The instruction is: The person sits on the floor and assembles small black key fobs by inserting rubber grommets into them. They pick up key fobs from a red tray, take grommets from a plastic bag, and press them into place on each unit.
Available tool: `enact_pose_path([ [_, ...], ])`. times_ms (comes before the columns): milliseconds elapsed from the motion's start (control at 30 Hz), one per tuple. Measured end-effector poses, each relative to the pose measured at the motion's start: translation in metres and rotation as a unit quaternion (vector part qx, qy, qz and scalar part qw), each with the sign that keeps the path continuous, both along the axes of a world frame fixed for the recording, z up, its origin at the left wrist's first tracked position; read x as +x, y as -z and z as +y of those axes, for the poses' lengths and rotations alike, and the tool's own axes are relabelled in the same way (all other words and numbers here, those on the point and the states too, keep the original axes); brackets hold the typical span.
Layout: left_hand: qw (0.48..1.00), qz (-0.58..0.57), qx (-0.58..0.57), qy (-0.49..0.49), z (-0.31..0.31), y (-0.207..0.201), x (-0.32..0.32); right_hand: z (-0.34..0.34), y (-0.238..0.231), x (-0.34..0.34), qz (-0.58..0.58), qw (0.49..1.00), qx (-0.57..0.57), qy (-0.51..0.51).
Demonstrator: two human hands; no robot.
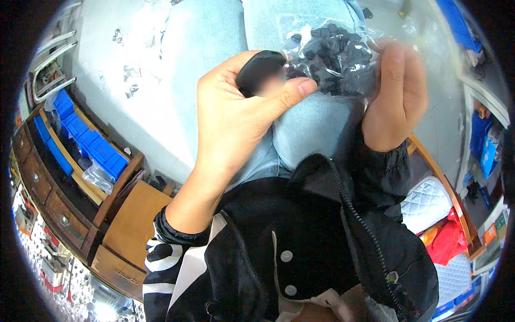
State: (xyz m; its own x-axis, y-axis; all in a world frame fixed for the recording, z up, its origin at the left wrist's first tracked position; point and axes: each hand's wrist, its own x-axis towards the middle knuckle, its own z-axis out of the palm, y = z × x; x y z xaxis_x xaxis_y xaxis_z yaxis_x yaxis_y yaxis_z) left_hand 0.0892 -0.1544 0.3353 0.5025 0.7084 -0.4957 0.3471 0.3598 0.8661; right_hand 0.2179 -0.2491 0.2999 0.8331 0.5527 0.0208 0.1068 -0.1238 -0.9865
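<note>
My left hand (pixel 236 112) grips a small black oval piece (pixel 256 71) between thumb and fingers, above my lap in light blue jeans. My right hand (pixel 396 96) pinches the edge of a clear plastic bag (pixel 332 53) filled with several small black parts. The black piece sits right at the bag's left side, touching it. Part of the black piece is blurred. Both forearms come up from black jacket sleeves, the left one with white stripes.
A wooden shelf with blue bins (pixel 88 142) stands at the left, with a wooden drawer unit (pixel 48 204) beside it. Small dark parts lie scattered on the pale floor (pixel 126 70). A wooden frame with a white quilted cushion (pixel 426 201) and red cloth (pixel 448 241) is at the right.
</note>
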Motion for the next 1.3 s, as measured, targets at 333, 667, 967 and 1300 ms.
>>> enact_pose_path([
  [333, 0.990, -0.024, -0.137, -0.004, 0.003, -0.005, 0.005, -0.004, 0.003, 0.002, 0.006, 0.999, 0.033, -0.008],
  [667, 0.958, -0.147, -0.242, -0.045, 0.006, -0.004, -0.007, -0.001, -0.027, 0.000, 0.104, 0.992, 0.029, -0.067],
  [967, 0.925, -0.224, -0.305, -0.034, 0.011, 0.002, -0.033, 0.004, -0.067, -0.019, 0.213, 0.969, 0.058, -0.116],
  [1300, 0.891, -0.275, -0.359, -0.035, 0.006, 0.011, -0.035, 0.000, -0.102, -0.017, 0.112, 0.978, -0.081, -0.159],
])
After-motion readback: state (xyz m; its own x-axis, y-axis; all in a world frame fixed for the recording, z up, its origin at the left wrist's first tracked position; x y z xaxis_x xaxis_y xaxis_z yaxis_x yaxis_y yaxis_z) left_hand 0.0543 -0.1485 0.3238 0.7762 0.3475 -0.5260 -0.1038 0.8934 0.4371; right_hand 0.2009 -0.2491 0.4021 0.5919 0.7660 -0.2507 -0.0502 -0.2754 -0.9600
